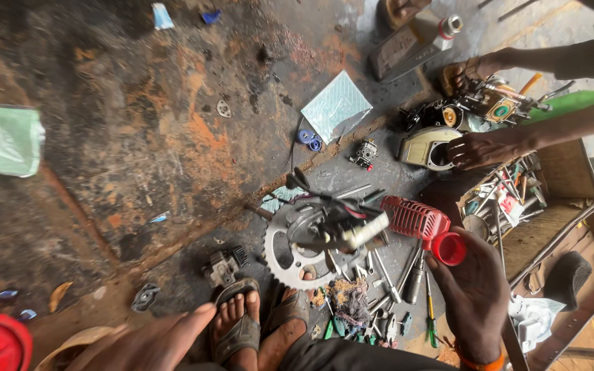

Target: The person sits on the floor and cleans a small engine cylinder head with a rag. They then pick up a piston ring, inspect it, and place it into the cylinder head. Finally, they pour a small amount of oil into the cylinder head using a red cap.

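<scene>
My right hand (474, 297) is at the lower right and grips a red plastic engine cover (422, 223) with a ribbed grille and a round red neck. The cover hangs just right of a toothed steel sprocket (284, 255) lying on the stained floor, with a dark engine part and a white cylinder (366, 231) on top of it. At the bottom left, my left hand (163, 338) reaches flat and empty, fingers extended, beside my sandalled feet (242, 326). It is nearest to a small grey metal part (225, 264).
Screwdrivers and loose tools (386, 302) lie by my feet. Another person's two hands (482, 148) work on a beige housing and small engine at upper right. A wooden toolbox (551, 220), small carburettor (364, 152), white packet (336, 106), oil bottle (410, 45) and green bag (1, 137) lie around.
</scene>
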A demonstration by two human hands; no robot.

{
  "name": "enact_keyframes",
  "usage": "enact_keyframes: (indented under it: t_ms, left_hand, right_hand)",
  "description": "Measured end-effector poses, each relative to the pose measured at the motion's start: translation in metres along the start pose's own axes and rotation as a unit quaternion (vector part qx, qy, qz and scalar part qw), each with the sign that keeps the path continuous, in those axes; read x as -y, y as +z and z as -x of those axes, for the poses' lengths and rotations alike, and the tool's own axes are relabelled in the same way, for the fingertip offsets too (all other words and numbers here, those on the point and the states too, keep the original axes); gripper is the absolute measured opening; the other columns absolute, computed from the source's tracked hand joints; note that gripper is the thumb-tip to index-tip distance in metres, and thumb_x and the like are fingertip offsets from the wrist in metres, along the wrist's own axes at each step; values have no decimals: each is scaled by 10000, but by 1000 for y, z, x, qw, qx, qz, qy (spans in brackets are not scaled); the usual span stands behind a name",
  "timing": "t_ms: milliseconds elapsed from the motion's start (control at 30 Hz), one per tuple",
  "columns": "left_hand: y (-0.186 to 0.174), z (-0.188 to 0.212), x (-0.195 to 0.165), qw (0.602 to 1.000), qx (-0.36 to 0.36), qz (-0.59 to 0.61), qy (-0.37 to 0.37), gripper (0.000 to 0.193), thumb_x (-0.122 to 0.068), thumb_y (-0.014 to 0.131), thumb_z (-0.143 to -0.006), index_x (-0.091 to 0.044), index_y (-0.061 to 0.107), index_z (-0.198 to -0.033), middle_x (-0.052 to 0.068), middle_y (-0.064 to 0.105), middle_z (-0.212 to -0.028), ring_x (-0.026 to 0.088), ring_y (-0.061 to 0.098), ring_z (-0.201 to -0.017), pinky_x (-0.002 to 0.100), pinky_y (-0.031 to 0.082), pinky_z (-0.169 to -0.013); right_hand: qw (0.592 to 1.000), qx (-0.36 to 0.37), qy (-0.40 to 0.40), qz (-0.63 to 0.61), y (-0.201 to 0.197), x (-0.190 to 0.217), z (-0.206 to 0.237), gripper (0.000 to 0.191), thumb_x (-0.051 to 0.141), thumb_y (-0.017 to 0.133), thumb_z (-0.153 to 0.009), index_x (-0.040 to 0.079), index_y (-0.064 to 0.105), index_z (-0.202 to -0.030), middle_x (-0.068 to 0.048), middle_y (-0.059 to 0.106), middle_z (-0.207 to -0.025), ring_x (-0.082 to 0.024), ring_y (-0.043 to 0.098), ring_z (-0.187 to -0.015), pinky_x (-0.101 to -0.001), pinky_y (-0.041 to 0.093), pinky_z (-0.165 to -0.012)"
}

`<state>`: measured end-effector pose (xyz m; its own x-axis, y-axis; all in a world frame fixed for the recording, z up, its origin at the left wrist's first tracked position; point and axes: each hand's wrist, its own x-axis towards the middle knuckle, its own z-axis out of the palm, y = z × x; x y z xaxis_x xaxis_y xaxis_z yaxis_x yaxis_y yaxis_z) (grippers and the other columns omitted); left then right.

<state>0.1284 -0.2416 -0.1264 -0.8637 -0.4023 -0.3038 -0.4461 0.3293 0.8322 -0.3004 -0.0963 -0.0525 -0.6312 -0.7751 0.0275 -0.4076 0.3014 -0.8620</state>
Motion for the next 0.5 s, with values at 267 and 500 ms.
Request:
enact_keyframes:
  t_ms: [267, 500]
  left_hand:
    - [34, -11, -3, 981, -162, -103, -21, 659, -569, 550, -965, -205, 527, -1513, 56, 669, -1320, 245, 669, -1212, 520, 462, -1059]
    - [31, -29, -17, 970, -203, -126, -38, 660, -586, 569, -935, -231, 534, -1490, 14, 669, -1272, 206, 664, -1169, 516, 471, -1044]
  right_hand:
    - [985, -19, 18, 171, 8, -8, -11, 617, -3, 786, -814, -50, 542, -1378, -177, 624, -1354, -240, 640, -1270, -376, 542, -1105]
    - [989, -7, 34, 141, 15, -10, -17, 634, 7, 785, -810, -44, 535, -1391, -183, 661, -1315, -246, 651, -1266, -393, 513, -1137]
